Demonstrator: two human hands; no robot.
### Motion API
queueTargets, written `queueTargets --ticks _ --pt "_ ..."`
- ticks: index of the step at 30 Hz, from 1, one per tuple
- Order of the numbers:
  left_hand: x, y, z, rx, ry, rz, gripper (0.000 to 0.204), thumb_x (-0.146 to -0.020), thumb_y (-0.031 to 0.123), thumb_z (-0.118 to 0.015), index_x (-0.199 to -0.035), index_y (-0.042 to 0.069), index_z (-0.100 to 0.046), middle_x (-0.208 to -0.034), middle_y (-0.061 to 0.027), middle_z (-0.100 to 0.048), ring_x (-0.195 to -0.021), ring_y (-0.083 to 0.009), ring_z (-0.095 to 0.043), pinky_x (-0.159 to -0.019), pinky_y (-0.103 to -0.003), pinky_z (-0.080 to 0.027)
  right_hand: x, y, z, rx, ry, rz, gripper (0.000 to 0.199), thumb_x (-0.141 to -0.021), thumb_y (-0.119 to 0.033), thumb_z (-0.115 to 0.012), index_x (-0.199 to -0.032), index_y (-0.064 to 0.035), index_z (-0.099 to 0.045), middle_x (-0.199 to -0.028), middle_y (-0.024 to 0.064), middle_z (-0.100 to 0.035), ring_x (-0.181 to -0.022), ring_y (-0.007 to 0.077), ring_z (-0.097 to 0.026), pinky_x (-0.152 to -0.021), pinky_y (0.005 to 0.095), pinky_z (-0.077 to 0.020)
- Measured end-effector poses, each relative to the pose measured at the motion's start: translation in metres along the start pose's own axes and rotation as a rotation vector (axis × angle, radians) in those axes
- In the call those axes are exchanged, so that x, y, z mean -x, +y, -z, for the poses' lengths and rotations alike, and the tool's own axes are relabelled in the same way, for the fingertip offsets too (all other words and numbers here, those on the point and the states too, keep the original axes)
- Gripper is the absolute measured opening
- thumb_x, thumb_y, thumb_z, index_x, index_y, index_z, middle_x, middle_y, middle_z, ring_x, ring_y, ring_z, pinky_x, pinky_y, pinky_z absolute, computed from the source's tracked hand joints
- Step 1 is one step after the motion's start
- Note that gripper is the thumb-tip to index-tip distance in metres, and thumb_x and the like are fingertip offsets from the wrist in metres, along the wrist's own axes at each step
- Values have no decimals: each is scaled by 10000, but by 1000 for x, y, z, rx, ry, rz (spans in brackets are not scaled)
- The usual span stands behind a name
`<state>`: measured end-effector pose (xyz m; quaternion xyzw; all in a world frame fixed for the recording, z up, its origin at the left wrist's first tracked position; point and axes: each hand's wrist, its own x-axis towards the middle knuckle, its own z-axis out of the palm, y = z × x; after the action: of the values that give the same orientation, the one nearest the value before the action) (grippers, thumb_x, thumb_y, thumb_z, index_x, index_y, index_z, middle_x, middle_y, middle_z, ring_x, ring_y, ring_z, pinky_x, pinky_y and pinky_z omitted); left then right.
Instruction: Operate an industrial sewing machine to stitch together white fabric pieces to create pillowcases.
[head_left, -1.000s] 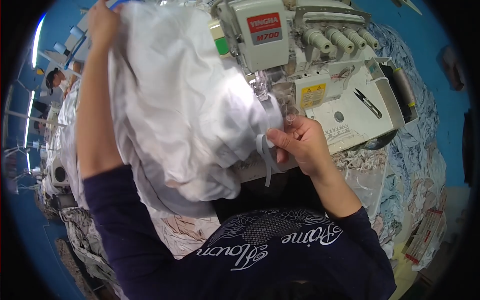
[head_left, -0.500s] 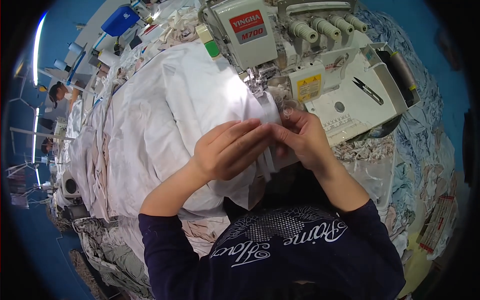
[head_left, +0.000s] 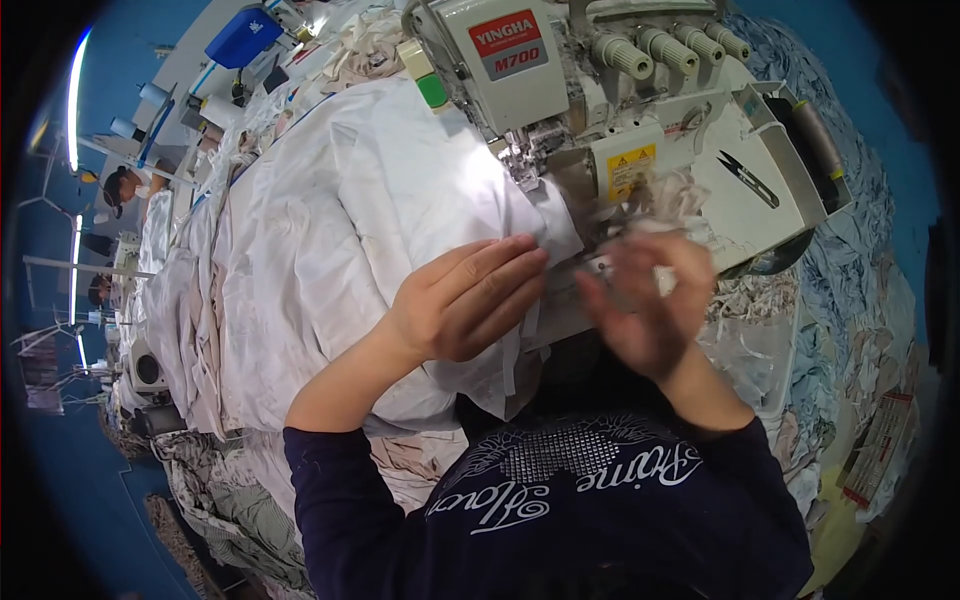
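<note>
White fabric [head_left: 390, 200] spreads over the sewing machine's work surface, one edge lying by the presser foot [head_left: 522, 165] of the white overlock machine [head_left: 500, 60]. My left hand [head_left: 465, 300] rests flat on that fabric, fingers stretched out side by side and tips close to its right edge. Off to the right of the cloth, my right hand [head_left: 650, 300] is smeared by motion. Its thumb and fingers look bent, and whether they hold anything does not show. Just beyond it, blurred beige fabric scraps [head_left: 670, 200] lie against the machine's front.
Black thread snips [head_left: 750, 180] lie on the machine's right-hand tray, beside a grey thread cone [head_left: 818, 140]. Trimmings fill a clear bin [head_left: 750, 345] below. Heaped bluish fabric [head_left: 830, 250] lines the right side. Co-workers [head_left: 125, 190] sit far left.
My right hand has come away from the fabric edge and moved right, toward the scraps, which are now blurred. The left hand stays on the cloth. The cloth's right corner now lies uncovered.
</note>
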<state>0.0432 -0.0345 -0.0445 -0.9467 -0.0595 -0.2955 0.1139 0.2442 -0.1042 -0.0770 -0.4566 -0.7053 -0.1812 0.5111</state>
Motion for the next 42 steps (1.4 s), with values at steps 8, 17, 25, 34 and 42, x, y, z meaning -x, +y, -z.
queueTargets --ticks 8,17,25,34,42 --pt "-1 -4 -1 131 13 153 223 -665 48 -626 -879 -12 -639 -968 -116 -632 -931 -257 -626 -748 -317 -524 -3 1 -15 4 -205 10 433 -679 -108 -716 -1104 -131 -632 -812 -15 -492 -672 141 -477 -648 297 -348" --pt "-9 -23 7 185 -4 338 210 -690 -29 -554 -885 33 -598 -956 -75 -644 -923 -240 -629 -740 -331 -508 -18 0 -21 -33 -170 -3 296 -693 -135 -722 -974 -98 -636 -832 7 -516 -702 173 -517 -644 314 -385" --pt "-7 -50 10 154 14 624 193 -741 -28 -537 -912 29 -607 -901 -123 -634 -837 -302 -610 -714 -358 -490 19 -44 -32 -467 -319 -220 202 -716 -188 -716 -833 -70 -600 -714 60 -545 -604 241 -553 -538 344 -439" --pt "1 -39 22 140 67 878 233 -735 -51 -519 -936 32 -604 -899 -129 -629 -830 -297 -610 -700 -318 -493 43 -28 7 -744 -789 -244 131 -744 -137 -656 -748 -36 -573 -689 86 -565 -591 272 -573 -528 338 -461" --pt "14 -41 28 -18 95 228 214 -668 67 -630 -878 29 -646 -948 -55 -640 -931 -253 -615 -707 -331 -516 51 -3 52 -473 -1057 -443 144 -740 -116 -681 -806 -21 -596 -819 104 -569 -580 288 -556 -526 341 -450"
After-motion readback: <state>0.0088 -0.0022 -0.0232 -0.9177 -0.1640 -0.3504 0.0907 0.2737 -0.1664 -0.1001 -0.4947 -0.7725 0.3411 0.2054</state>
